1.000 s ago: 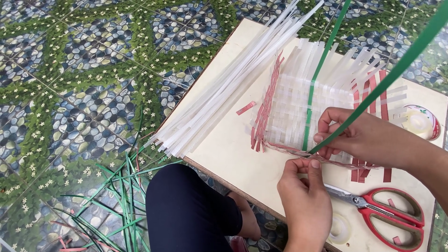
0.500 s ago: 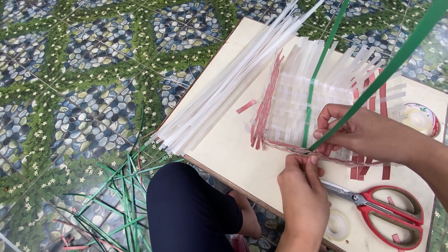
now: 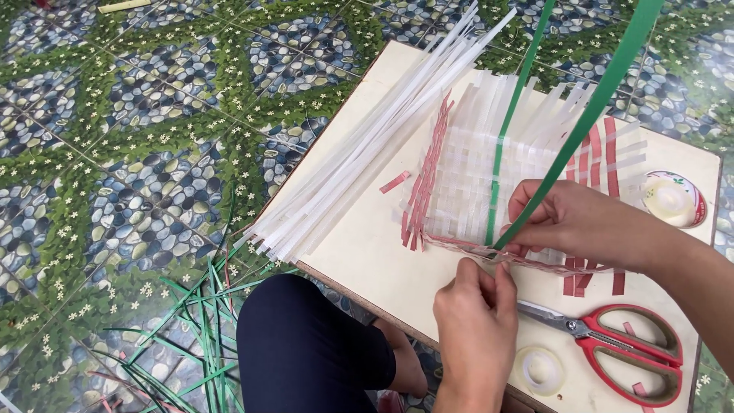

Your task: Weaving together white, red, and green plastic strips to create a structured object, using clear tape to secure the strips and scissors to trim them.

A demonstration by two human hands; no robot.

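A woven mat of white plastic strips [image 3: 489, 172] with red strips along its edges lies on a pale board [image 3: 375, 252]. My left hand [image 3: 478, 321] pinches the red strip [image 3: 459, 248] at the mat's near edge. At the same edge my right hand [image 3: 569, 222] grips a long green strip [image 3: 589, 115] that rises up to the top right. A second green strip [image 3: 505, 145] runs across the mat.
A bundle of loose white strips [image 3: 367, 153] lies on the board's left side. Red-handled scissors [image 3: 612, 344] and a clear tape roll [image 3: 543, 371] sit near the front edge, another tape roll [image 3: 673, 199] at right. Green strips [image 3: 191, 329] lie on the patterned floor by my knee [image 3: 306, 344].
My left hand has shifted slightly up to the mat's near edge and closed on the red strip. The right hand stays put with the green strip.
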